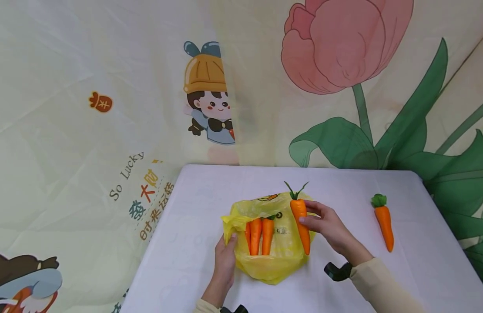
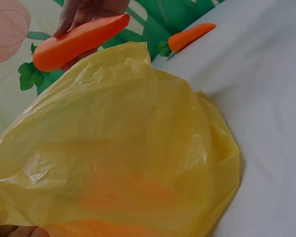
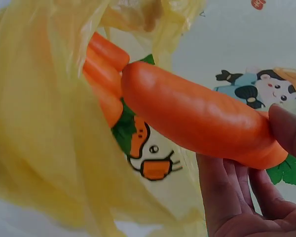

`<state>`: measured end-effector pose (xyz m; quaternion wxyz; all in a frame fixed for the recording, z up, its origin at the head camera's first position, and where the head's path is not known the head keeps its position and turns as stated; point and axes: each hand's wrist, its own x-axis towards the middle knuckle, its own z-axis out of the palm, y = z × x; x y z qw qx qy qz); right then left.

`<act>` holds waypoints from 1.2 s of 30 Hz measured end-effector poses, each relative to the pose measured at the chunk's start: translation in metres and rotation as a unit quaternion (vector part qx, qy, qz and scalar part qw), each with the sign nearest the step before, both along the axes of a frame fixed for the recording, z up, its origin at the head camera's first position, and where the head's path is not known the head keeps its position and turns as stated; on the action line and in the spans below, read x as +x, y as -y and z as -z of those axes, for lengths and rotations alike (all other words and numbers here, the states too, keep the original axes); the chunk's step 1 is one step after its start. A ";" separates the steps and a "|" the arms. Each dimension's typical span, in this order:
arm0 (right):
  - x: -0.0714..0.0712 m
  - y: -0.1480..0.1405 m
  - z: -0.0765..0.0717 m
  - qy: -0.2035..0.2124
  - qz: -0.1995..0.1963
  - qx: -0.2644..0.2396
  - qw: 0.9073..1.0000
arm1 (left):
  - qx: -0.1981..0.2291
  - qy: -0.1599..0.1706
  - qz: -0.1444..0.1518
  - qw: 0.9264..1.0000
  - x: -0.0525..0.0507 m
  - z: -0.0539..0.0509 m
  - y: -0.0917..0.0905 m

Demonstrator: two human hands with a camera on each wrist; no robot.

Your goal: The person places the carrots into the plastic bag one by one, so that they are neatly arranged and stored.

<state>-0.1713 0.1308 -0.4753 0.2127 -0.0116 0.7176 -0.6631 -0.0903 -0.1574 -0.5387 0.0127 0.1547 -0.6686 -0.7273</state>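
A yellow plastic bag (image 1: 278,265) lies on the table with its mouth spread, and several orange carrots (image 1: 267,237) show inside it. At the bag's left edge my left hand (image 1: 224,261) grips the plastic between thumb and fingers. My right hand (image 1: 327,224) pinches a carrot (image 3: 202,113) with green leaves, held over the right side of the bag, tip pointing down. In the right wrist view that carrot's tip reaches in front of the bag's opening, close to the carrots inside. In the left wrist view the bag hides most of my left hand.
Another carrot (image 1: 384,224) with a leafy top lies alone on the right of the white table (image 1: 179,261). Behind the table hangs a printed cloth (image 1: 257,87) with a tulip and a cartoon figure. A black wrist strap piece (image 1: 337,271) sits by my right sleeve.
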 end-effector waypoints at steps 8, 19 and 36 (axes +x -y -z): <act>-0.006 0.038 0.005 0.012 -0.004 -0.061 0.998 | -0.003 0.016 -0.005 1.000 0.001 -0.005 0.000; -0.004 0.075 0.016 0.047 0.009 -0.122 0.991 | -0.004 0.004 0.001 1.000 0.002 -0.005 0.001; 0.004 0.068 0.039 0.015 -0.076 -0.041 0.996 | 0.015 -0.010 0.008 1.000 0.000 -0.003 0.000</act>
